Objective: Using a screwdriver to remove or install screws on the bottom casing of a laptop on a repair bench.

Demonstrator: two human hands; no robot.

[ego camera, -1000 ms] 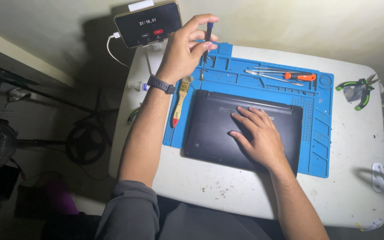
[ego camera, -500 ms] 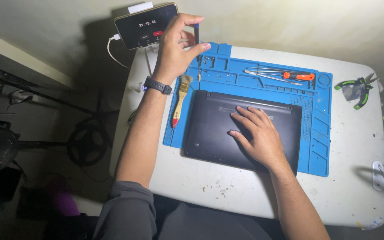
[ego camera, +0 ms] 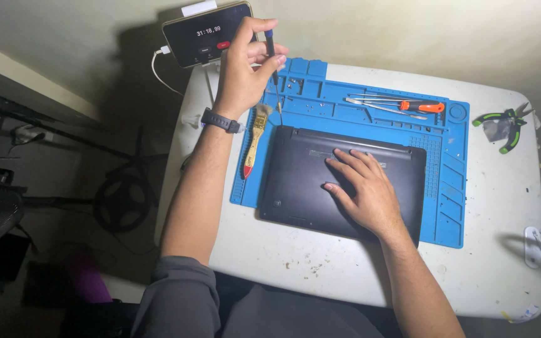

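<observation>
A closed black laptop (ego camera: 295, 181) lies upside down on a blue work mat (ego camera: 452, 188). My right hand (ego camera: 361, 188) rests flat on the laptop's base, fingers spread. My left hand (ego camera: 245, 66) is raised above the mat's far left corner and grips a thin dark screwdriver (ego camera: 271, 53) held upright, its tip pointing down toward the laptop's far left corner. A dark watch (ego camera: 219, 120) is on that wrist.
A small brush (ego camera: 253, 141) with a yellow and red handle lies at the mat's left edge. An orange-handled screwdriver (ego camera: 422, 106) and tweezers (ego camera: 377, 106) lie at the mat's back. A phone (ego camera: 205, 34) showing a timer stands behind. Green-handled pliers (ego camera: 502, 125) lie at right.
My left hand has turned and shifted the screwdriver slightly, bringing it upright over the mat's far left corner. My right hand has stayed on the laptop.
</observation>
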